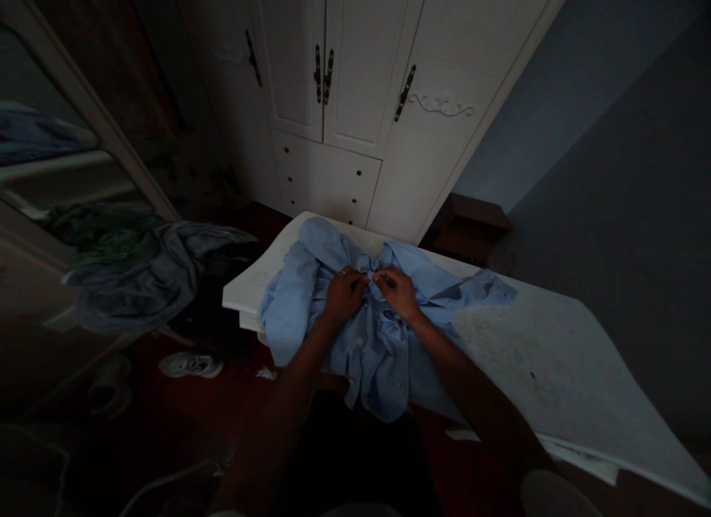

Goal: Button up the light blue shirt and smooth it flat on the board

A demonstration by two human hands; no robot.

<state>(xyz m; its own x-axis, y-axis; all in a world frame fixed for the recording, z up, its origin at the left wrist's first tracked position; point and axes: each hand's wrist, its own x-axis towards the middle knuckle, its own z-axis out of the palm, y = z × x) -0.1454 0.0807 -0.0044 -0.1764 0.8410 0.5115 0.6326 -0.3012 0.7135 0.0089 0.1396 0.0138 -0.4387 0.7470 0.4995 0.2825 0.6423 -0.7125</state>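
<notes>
A light blue button-up shirt (292,298) lies spread and rumpled over the white table, its lower hem hanging off the near edge. My left hand (345,293) and my right hand (395,289) meet close together near the collar area. Both have their fingers pinched on the shirt's fabric, and a small bunched fold sits between them. Whether a button is between the fingertips is too small to tell. One sleeve stretches out to the right across the tabletop; the other is folded at the left.
The white table (533,354) extends to the right, with marks on its top. Behind it stands a white wardrobe (355,72) with dark handles. At left, a heap of grey and green clothes (149,272) sits above a sneaker (192,364) on the red floor. A brown wooden box (472,224) stands behind.
</notes>
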